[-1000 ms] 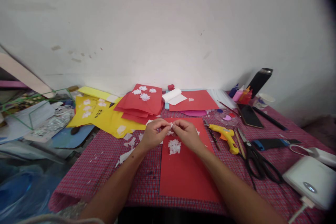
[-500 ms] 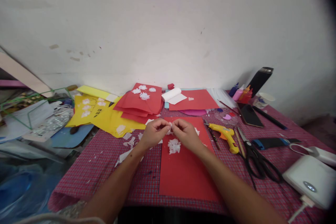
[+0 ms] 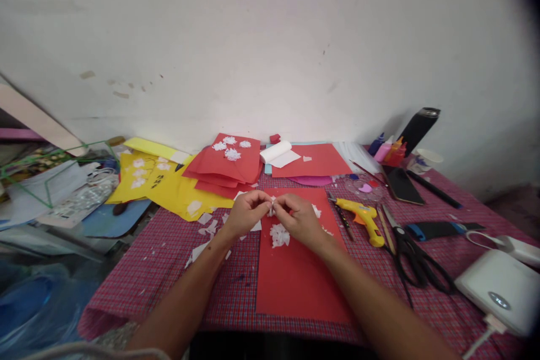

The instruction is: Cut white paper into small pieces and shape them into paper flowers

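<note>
My left hand (image 3: 250, 214) and my right hand (image 3: 299, 219) meet over the upper part of a red paper sheet (image 3: 299, 287). Between their pinched fingertips is a small piece of white paper (image 3: 271, 206), partly covered by the fingers. Just below, a crumpled white paper flower (image 3: 279, 235) lies on the sheet. More white paper (image 3: 316, 211) shows past my right hand, mostly hidden by it. Torn white scraps (image 3: 207, 229) are scattered on the checked cloth left of the sheet.
A yellow glue gun (image 3: 361, 216), black scissors (image 3: 415, 259) and a phone (image 3: 403, 184) lie at right, near a white box (image 3: 498, 287). Behind are a white paper roll (image 3: 276, 152) and stacked red cards (image 3: 219, 166) with white flowers. Yellow paper (image 3: 169, 191) lies at left.
The fingers of my right hand have shifted slightly around the white paper, and a little more of it shows between the fingertips. Everything on the table stays put.
</note>
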Demonstrator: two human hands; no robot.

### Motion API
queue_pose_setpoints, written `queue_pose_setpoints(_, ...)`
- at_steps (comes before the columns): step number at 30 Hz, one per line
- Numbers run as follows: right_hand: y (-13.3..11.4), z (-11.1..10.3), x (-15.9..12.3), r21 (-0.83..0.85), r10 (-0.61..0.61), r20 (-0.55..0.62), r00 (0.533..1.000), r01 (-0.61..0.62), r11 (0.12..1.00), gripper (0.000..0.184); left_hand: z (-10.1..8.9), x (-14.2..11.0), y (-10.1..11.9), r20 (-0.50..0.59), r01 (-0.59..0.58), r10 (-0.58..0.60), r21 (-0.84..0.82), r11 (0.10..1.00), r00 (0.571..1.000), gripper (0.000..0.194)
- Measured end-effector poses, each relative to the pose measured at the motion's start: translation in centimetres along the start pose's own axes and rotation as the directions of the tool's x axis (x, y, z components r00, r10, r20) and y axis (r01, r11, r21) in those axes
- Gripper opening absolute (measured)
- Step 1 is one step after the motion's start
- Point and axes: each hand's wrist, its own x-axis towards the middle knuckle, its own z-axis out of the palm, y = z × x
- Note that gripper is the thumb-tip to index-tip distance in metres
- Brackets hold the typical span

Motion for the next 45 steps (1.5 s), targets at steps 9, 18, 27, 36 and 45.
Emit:
queue_pose_setpoints(9,0.0,0.1,-0.1,-0.047,-0.036,0.012,0.999,0.037,0.998,0.018,0.1,0.0,-0.2,0.009,0.023,-0.022,-0.040,0.999,1.000,0.015)
queue_pose_setpoints(18,0.0,0.1,0.1,0.034,0.047,-0.013,0.999,-0.046,0.998,0.014,-0.1,0.1,-0.2,-0.006,-0.006,0.007,0.033,0.999,1.000,0.015)
queue_pose_setpoints(27,-0.3,-0.1,0.1,0.149,0.133,-0.007,0.991,-0.131,0.980,0.015,0.0,0.2,-0.4,-0.076,0.023,-0.022,0.016,1.000,0.997,0.013)
queue_pose_setpoints(36,-0.2,0.1,0.0,0.071,0.069,-0.005,0.998,-0.068,0.995,0.016,0.1,0.3,-0.4,-0.032,0.040,-0.045,-0.145,0.989,0.998,0.017)
queue_pose_setpoints(45,-0.1,0.2,-0.2,-0.021,-0.010,-0.016,1.000,0.009,1.000,0.017,0.2,0.5,-0.9,-0.113,0.075,-0.094,-0.157,0.985,0.989,0.014)
